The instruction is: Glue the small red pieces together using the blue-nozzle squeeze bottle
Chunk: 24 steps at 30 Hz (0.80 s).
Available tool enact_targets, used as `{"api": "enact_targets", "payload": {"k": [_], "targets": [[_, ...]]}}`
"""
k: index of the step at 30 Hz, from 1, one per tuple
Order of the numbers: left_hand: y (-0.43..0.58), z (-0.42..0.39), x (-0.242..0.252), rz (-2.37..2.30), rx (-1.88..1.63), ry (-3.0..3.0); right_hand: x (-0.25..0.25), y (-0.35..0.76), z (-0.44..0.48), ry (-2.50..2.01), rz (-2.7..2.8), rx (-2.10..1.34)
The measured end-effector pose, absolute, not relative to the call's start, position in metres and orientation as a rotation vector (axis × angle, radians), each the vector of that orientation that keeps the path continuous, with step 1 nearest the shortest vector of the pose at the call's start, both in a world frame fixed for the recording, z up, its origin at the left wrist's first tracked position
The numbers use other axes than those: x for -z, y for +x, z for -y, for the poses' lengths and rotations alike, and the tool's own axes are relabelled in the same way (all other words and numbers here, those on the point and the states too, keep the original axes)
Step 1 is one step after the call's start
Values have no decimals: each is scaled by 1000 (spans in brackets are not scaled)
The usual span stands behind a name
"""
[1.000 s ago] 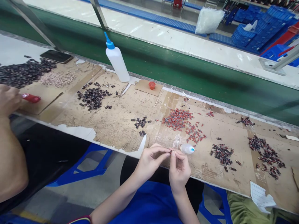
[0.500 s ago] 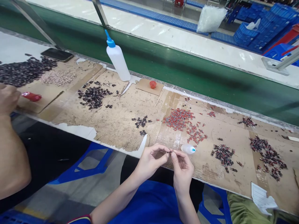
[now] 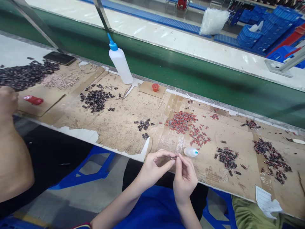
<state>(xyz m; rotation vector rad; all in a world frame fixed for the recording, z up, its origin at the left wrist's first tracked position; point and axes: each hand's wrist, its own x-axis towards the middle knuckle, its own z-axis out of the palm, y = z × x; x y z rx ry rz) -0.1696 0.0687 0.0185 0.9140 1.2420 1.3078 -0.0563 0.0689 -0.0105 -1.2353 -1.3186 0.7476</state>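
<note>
My left hand (image 3: 153,167) and my right hand (image 3: 186,178) meet at the table's front edge, both pinching one small dark part (image 3: 174,157) between thumbs and fingertips. Fingers cover most of that part, so its kind does not show. Just beyond my right hand a small clear bottle with a blue-green tip (image 3: 190,151) lies on its side. A pile of small red-and-metal parts (image 3: 182,121) spreads farther back. To the left lies a small cluster of black parts (image 3: 143,124); on the right are dark-and-red pieces in a heap (image 3: 227,157).
A tall white squeeze bottle (image 3: 121,65) stands at the back beside a red cap (image 3: 155,87). At far left a co-worker's hand (image 3: 8,100) is near a red tube (image 3: 34,100). More black parts (image 3: 96,100) and dark-red pieces (image 3: 271,159) lie on the cardboard.
My fingers have shifted slightly around the small part, with both hands staying together. The co-worker's hand at the left has moved a little. The view has tilted slightly.
</note>
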Motion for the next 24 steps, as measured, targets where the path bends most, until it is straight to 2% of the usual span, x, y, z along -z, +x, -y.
{"api": "enact_targets", "payload": {"k": [5,12,18,21,24], "targets": [[-169,-68,-24,-1239,-1295,941,4,-52,-68,-1204,1362,-664],[-163,-67,-25,-1269,-1286,1067,-6,-40,-68,-1083,1593,-358],[-161,-77,-29,-1203,-1042,1358,8,4,-72,-1186,1546,-93],[-186,-83,-18,-1558,-1149,1572,18,39,-86,-1420,1249,78],[-223,-85,0,-2075,-1248,1670,17,65,-101,-1572,1256,110]]}}
